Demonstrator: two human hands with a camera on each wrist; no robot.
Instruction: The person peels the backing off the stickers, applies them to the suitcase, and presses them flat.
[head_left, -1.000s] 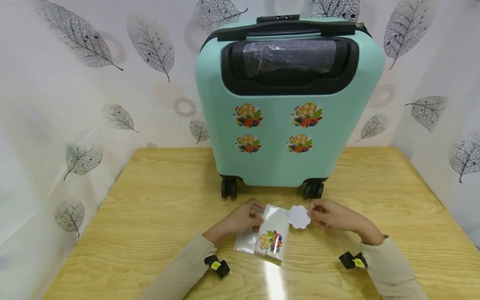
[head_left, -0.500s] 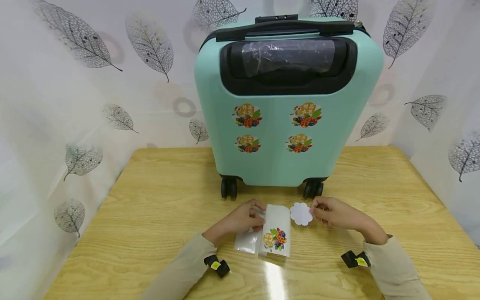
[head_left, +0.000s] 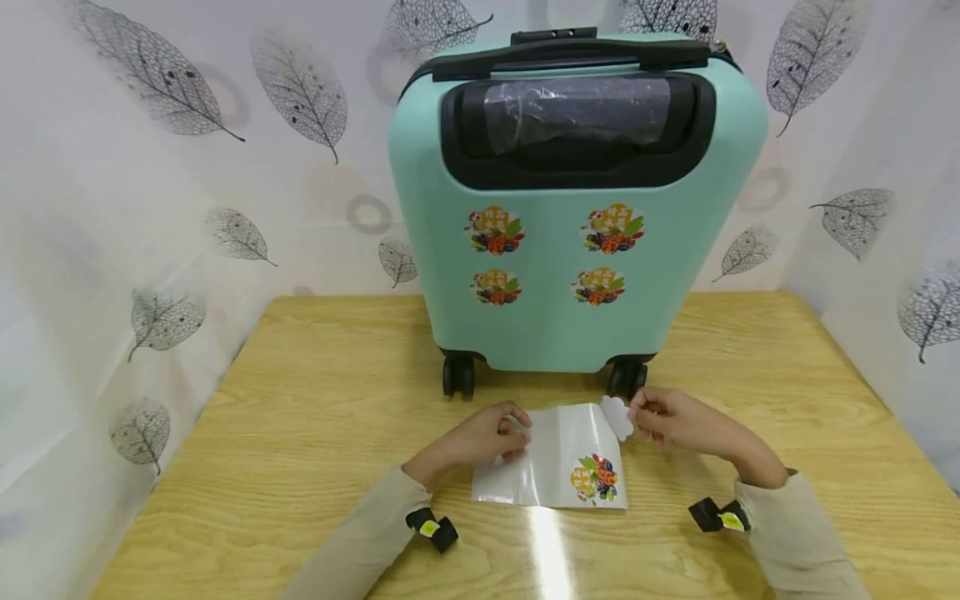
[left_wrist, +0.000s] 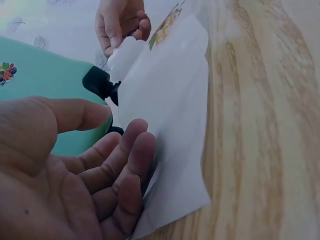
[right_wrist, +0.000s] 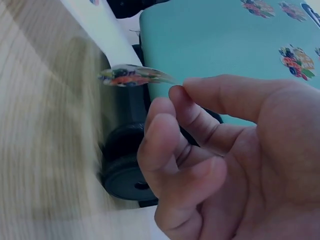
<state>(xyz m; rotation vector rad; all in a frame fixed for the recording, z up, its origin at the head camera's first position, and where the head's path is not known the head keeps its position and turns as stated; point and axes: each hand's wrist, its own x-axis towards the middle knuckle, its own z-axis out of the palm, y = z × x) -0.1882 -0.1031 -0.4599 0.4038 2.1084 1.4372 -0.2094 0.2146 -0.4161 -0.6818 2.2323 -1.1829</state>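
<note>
Between thumb and index finger, my right hand point(head_left: 682, 423) pinches the edge of a scalloped sticker point(head_left: 617, 417). Its white back shows in the head view; fruit print shows on its edge-on face in the right wrist view point(right_wrist: 130, 76). The sticker overlaps the upper right corner of a glossy white sticker sheet point(head_left: 551, 458), which carries one more fruit sticker point(head_left: 595, 480). My left hand point(head_left: 491, 435) rests at the sheet's left side. In the left wrist view its fingers point(left_wrist: 140, 150) are loosely bent against the sheet, thumb apart from them.
A mint-green suitcase point(head_left: 555, 325) stands upright behind the hands on black wheels point(head_left: 458, 375). Several fruit stickers point(head_left: 495, 231) are on its front. The wooden table point(head_left: 337, 375) meets a leaf-patterned backdrop point(head_left: 315, 217) at the back and sides.
The sheet's right part, folded over earlier, has swung right and now lies spread out. My right hand has moved slightly right and away with the sticker, which has tilted. The left hand stays in place.
</note>
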